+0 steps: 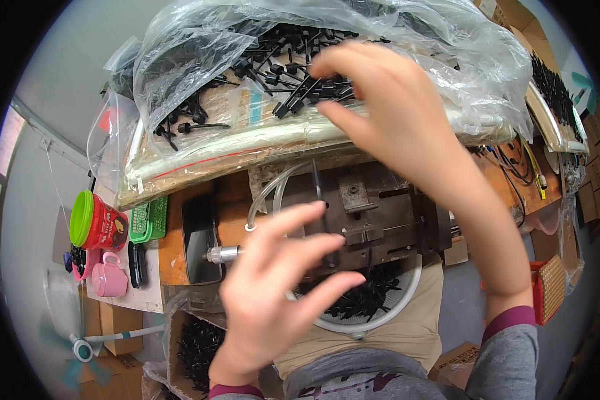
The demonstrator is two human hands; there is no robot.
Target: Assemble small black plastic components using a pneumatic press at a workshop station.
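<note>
My left hand (267, 280) is blurred over the metal fixture, its fingers spread apart. A thin black rod with a thicker lower end (318, 180) stands upright beside its fingertips; whether they touch it, I cannot tell. Farther off, my right hand (400, 100) reaches over a loose pile of black stemmed parts (300, 93), thumb and index finger apart, with nothing visible between them. The pile lies on a board (233, 137) under clear plastic sheeting. Below the dark metal fixture (397, 193), a round white-rimmed basket (407, 293) on my lap holds many similar black parts.
Left of the fixture are a clear hose (267, 193), a metal connector (223, 254) and a dark flat tray (200, 233). A red bucket (107, 223), green basket (150, 220) and pink cup (109, 277) stand farther left. Cables (513, 163) hang right. A box of black parts (197, 350) sits below.
</note>
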